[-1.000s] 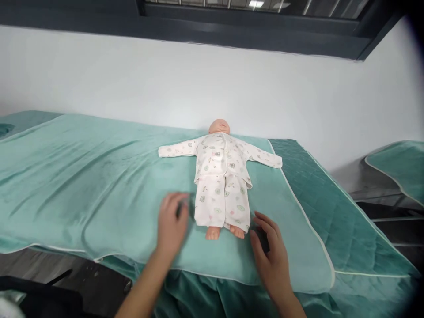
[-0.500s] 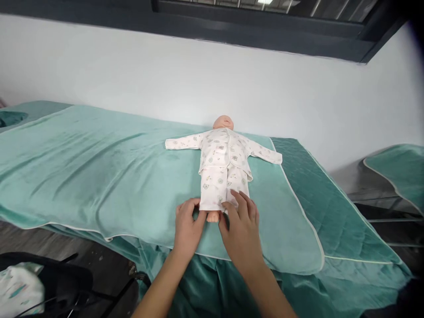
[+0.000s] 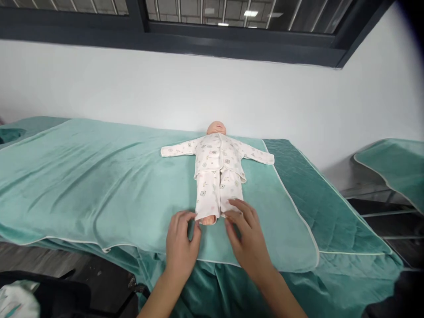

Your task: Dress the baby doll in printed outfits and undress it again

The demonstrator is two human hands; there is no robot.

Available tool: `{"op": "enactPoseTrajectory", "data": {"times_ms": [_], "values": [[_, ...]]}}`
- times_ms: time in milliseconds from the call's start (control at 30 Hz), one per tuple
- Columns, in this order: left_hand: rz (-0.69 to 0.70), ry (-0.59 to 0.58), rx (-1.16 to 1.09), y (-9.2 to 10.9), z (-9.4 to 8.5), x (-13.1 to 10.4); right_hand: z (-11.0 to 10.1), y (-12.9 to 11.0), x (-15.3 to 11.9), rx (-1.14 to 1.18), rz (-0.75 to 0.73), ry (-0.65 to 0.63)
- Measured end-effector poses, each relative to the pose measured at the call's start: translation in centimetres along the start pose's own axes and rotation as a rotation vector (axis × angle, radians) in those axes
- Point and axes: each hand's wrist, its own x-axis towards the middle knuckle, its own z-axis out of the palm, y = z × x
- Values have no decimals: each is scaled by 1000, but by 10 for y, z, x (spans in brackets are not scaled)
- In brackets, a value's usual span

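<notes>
A baby doll lies on its back on a light green blanket, head toward the wall. It wears a white printed top and white printed trousers. One foot shows at the hem of the trouser leg on the left; no foot is visible at the other hem. My left hand is beside the left hem, fingers curved and apart, fingertips at the cloth edge. My right hand is at the other leg's hem, thumb and fingers spread, with its fingertips over the cloth.
A darker green quilted cover lies under the blanket on the right. Behind the bed stands a white wall below a dark window frame. A black chair or bag with printed cloth is at the lower left.
The view has shifted, showing more window. My hands have moved slightly apart and back from the trouser legs. The trouser legs now look more separated, and the left hem lies around the foot.
</notes>
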Motion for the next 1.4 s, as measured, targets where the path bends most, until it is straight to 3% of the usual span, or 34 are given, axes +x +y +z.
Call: {"op": "enactPoseTrajectory", "data": {"times_ms": [100, 233, 367, 500, 767, 1133, 1400], "values": [[145, 63, 11, 17, 3, 6, -1, 16, -12, 95, 181, 95], [308, -100, 149, 44, 14, 23, 5, 29, -17, 72, 274, 80], [295, -170, 349, 56, 27, 39, 10, 34, -11, 3, 338, 46], [309, -175, 374, 55, 31, 46, 6, 36, -4, 37, 353, -1], [369, -31, 115, 61, 19, 37, -15, 27, -11, 126, 184, 136], [418, -83, 75, 42, 24, 9, -5, 43, -43, 84, 252, 37], [270, -45, 81, 27, 19, -10, -2, 47, -55, 81, 277, 44]]}}
